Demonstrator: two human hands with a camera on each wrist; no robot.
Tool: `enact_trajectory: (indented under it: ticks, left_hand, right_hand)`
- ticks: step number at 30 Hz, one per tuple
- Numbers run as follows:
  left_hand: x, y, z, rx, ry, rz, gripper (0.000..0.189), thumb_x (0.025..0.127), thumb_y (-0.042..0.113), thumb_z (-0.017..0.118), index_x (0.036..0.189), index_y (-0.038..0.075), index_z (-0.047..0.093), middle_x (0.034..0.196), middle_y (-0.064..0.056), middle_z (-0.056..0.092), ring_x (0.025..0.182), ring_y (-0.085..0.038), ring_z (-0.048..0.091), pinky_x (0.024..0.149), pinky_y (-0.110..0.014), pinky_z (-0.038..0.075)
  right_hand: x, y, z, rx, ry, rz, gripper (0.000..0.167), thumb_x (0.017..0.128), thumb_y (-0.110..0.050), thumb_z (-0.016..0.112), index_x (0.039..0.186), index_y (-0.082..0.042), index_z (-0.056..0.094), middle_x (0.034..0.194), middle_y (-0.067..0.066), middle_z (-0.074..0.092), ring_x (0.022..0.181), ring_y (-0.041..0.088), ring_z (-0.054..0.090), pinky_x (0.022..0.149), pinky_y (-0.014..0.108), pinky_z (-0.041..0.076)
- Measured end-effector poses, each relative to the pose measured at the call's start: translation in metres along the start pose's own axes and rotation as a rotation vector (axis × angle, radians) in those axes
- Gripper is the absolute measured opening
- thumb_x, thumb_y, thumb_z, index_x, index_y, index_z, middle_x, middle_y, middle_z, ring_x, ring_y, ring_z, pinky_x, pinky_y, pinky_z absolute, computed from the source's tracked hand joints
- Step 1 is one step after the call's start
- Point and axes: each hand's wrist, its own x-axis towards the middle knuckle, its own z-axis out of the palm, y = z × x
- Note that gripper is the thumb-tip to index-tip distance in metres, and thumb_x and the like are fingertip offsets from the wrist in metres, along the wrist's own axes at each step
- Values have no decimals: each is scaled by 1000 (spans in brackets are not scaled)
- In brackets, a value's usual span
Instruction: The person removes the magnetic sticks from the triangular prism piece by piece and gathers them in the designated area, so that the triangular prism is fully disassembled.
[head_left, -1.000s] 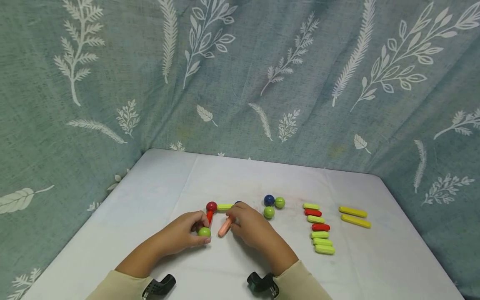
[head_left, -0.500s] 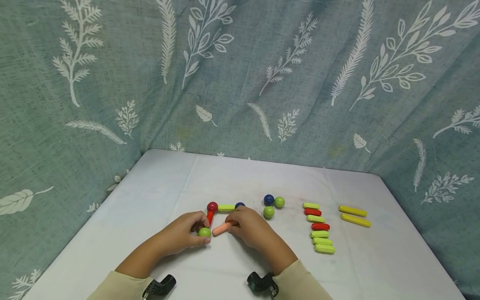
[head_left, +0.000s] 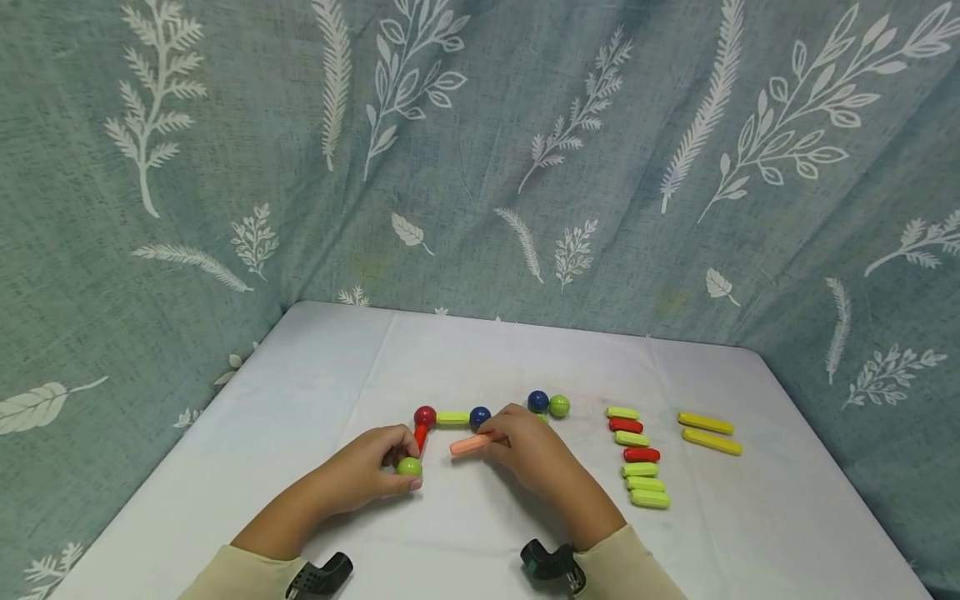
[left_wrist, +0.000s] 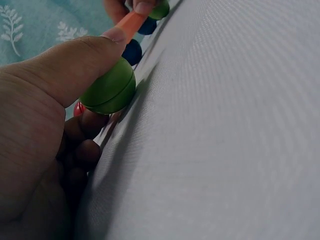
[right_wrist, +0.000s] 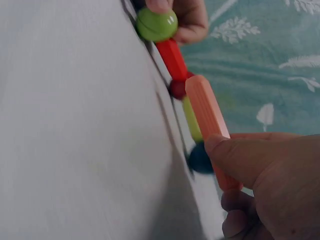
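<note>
My left hand (head_left: 371,465) pinches a green ball (head_left: 408,467) between thumb and fingers. A red stick (head_left: 422,437) joins that ball to a red ball (head_left: 424,416). From there a yellow-green stick (head_left: 452,418) runs right to a blue ball (head_left: 480,417). My right hand (head_left: 528,446) pinches an orange stick (head_left: 469,445) near one end, its free end pointing left, apart from the green ball. In the right wrist view the orange stick (right_wrist: 206,107) crosses in front of the yellow-green one, with the thumb on its side.
Right of my right hand lie another blue ball (head_left: 537,402) and a green ball (head_left: 559,406), with one more green ball partly hidden by the hand. Farther right is a column of short red and yellow-green sticks (head_left: 641,455). Two longer yellow sticks (head_left: 711,441) lie beyond.
My right hand first swung the orange stick's free end towards the green ball, then drew it right and away, turning it flatter. The blue ball came into view. My left hand stayed put.
</note>
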Motion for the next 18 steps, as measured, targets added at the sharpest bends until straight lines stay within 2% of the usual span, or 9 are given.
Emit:
enact_trajectory:
  ticks: [6,10,15,18]
  left_hand:
    - [1,-1,0,1,1,-1,36,85,37,88,104,25,60,94,7,60,89,-14,56,76,-26,47]
    - [0,0,0,2,3,-1,36,85,36,88,104,25,60,94,7,60,89,-14,56,77,-25,47]
    - [1,1,0,-8,-1,0,36,85,35,88,104,24,60,95,6,60,90,-14,56,77,-25,47]
    - [2,1,0,-10,-3,-1,35,86,35,88,104,24,60,95,6,60,90,-14,56,77,-25,48]
  right_hand:
    - [-13,26,-17,-7,94,27,20,96,-23,78,116,-23,78,105,-9,65,94,8,58,83,30,54]
    - [-21,41,-27,-11,160,64,22,93,-20,81,115,-23,79,105,-9,65,93,9,59,84,33,55]
    - [-32,49,-43,9,231,103,24,89,-17,85,111,-25,79,107,-8,68,96,12,60,86,36,54]
    - [-39,53,-52,13,255,118,26,88,-15,85,112,-22,79,108,-5,68,94,13,61,83,36,54]
